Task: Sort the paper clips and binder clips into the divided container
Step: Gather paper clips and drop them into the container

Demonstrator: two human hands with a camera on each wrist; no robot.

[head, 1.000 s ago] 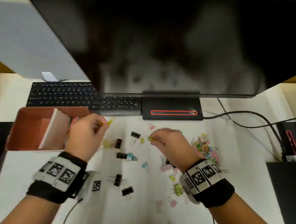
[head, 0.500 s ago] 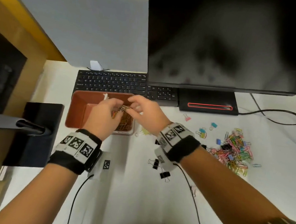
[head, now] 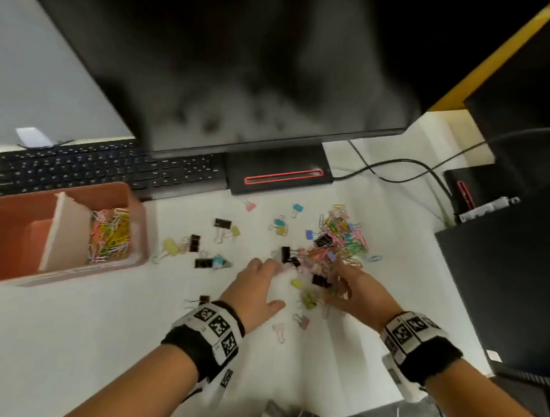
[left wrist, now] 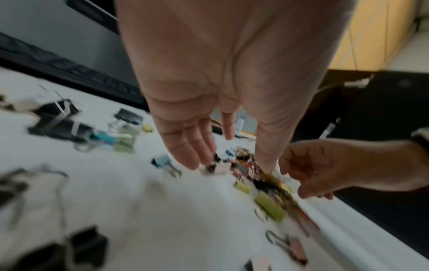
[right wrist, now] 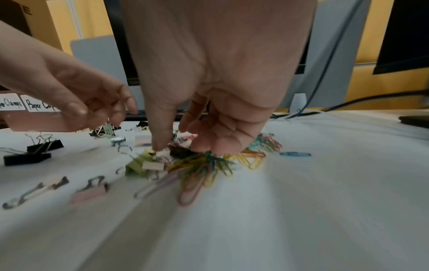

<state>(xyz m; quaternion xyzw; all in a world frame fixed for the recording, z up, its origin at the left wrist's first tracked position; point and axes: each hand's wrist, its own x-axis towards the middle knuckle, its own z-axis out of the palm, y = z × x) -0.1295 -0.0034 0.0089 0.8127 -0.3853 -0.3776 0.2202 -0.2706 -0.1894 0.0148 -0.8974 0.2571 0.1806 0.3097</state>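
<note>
Paper clip pile (head: 339, 244): a tangle of coloured clips at centre right of the head view, on the white table (head: 86, 341), with a few binder clips mixed in.
Right hand (head: 354, 291): at the near edge of the pile; in the right wrist view its fingers (right wrist: 218, 144) are curled down into the clips and the thumb tip sits by a yellow-green binder clip (right wrist: 137, 165). Whether any clip is actually gripped, I cannot tell.
Left hand (head: 256, 285): just left of the pile, fingers loosely extended and slightly spread, holding nothing; the left wrist view shows the fingertips (left wrist: 195, 159) above a pink binder clip (left wrist: 221, 167).
Binder clips (head: 203, 262): black, yellow, blue and pink ones scattered across the centre of the head view, between the pile and the container, with a few nearer the wrists.
Divided container (head: 19, 271): reddish-brown box at the left of the head view, well apart from both hands; a white divider (head: 62, 235) splits it. The right-hand compartment holds coloured paper clips (head: 111, 236).
Surroundings: black keyboard (head: 103, 168) just behind the container, dark monitor (head: 231, 53) filling the top of the frame, black cable (head: 405, 167) at upper right.
</note>
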